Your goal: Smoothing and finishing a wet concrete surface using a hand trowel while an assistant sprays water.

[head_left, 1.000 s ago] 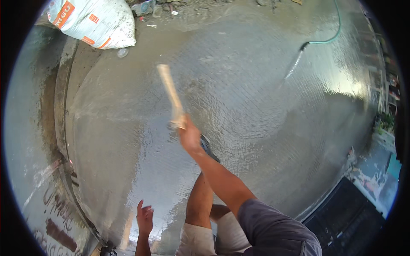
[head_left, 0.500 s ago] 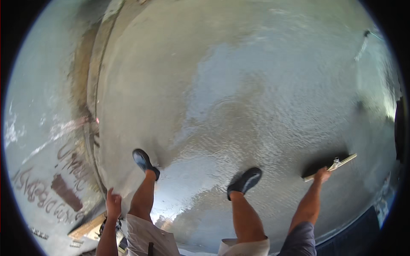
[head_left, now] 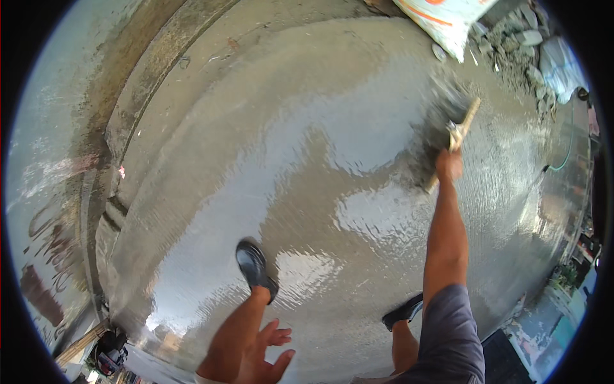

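Out ahead and to the right, my right hand point(head_left: 449, 165) grips the broom head point(head_left: 470, 116) near its middle. It is a long pale wooden block with a light-coloured fitting and dark bristles, blurred by motion, and no long handle shows on it. The bristle side meets the wet concrete floor point(head_left: 281, 192), where the water looks stirred up. My left hand point(head_left: 270, 351) hangs beside my left leg with its fingers spread and nothing in them.
My dark shoes point(head_left: 252, 262) stand in shallow water. A white sack point(head_left: 451, 25) and rubble point(head_left: 511, 41) lie at the far right, with a pale bag point(head_left: 561, 67) beside them. A thin green hose point(head_left: 569, 144) runs at the right. A low concrete kerb point(head_left: 137, 105) borders the left wall.
The right hand has swept the broom head forward, away from my body. My left hand has moved right and its fingers have spread. My feet have shifted; the sack and rubble are now in view.
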A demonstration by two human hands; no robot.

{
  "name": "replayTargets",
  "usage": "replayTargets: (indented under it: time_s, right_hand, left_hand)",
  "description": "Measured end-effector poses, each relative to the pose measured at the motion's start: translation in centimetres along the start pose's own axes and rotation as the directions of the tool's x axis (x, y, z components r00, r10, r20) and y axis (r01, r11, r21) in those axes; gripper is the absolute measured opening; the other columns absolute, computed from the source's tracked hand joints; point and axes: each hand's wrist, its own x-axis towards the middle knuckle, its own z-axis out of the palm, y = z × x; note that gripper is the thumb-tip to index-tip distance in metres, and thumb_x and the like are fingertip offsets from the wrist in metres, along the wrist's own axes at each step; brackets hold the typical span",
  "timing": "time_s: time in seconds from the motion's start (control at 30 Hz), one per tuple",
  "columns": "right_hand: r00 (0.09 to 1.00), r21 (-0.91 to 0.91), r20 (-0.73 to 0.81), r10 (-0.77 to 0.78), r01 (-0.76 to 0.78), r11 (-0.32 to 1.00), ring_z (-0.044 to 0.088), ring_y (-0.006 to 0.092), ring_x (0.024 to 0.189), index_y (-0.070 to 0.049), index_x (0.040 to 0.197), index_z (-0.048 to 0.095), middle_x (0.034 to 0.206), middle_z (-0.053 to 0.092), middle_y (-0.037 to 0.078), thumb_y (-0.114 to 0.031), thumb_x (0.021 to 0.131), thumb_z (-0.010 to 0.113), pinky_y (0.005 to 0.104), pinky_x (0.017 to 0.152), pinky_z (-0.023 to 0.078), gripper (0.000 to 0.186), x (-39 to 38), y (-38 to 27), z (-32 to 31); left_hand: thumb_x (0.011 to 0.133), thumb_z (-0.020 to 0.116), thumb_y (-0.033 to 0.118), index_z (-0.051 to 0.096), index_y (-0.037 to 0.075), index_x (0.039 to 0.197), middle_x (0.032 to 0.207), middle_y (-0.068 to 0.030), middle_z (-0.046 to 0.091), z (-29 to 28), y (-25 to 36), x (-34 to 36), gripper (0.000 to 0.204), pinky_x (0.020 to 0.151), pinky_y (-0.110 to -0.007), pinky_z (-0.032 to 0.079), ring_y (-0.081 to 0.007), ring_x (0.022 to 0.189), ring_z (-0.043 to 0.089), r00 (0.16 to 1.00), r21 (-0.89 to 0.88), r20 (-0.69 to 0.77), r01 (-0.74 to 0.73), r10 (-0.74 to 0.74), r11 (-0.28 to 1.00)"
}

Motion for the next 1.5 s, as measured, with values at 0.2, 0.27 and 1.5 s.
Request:
replayTargets:
  time_s: [0.2,0.27,1.5]
  right_hand:
    - [0.95,0.11,0.055,-0.307,0.3,0.948,0.064,0.0327,0.076,-0.005,0.106,0.049,0.084,0.064,0.017,-0.031,0.078,0.056,0.0419,0.065,0.051,0.04,-8.3,-30.5,-2.1]
    - [0.927,0.159,0.17,-0.334,0.308,0.938,0.065,0.0274,0.074,-0.006,0.103,0.049,0.084,0.064,0.013,-0.028,0.079,0.056,0.037,0.064,0.052,0.034,-14.1,-39.6,-4.2]
    - [0.268,0.688,0.308,-0.913,0.6,0.408,0.06,0.0417,0.082,-0.002,0.123,0.04,0.088,0.061,0.026,-0.009,0.076,0.057,0.0453,0.07,0.05,0.05,-62.1,-50.0,-10.9]
  left_hand:
    - [0.078,0.061,0.0,0.037,0.003,0.128,0.11,-0.0169,0.052,-9.1,2.8,3.6,0.055,0.081,-0.036,0.046,-0.0245,0.092,0.055,0.995,-0.246,-0.042,0.079,-0.092,0.966]
    - [0.08,0.06,0.003,0.043,0.001,0.123,0.104,-0.0165,0.054,-11.2,2.2,3.8,0.047,0.079,-0.035,0.045,-0.0265,0.089,0.056,0.986,-0.302,-0.127,0.065,-0.108,0.951]
    - [0.088,0.049,0.004,0.033,0.0,0.127,0.106,-0.0127,0.052,-18.5,-11.5,-5.4,0.043,0.072,-0.026,0.045,-0.0137,0.08,0.056,0.171,-0.486,-0.872,-0.193,-0.458,0.852]
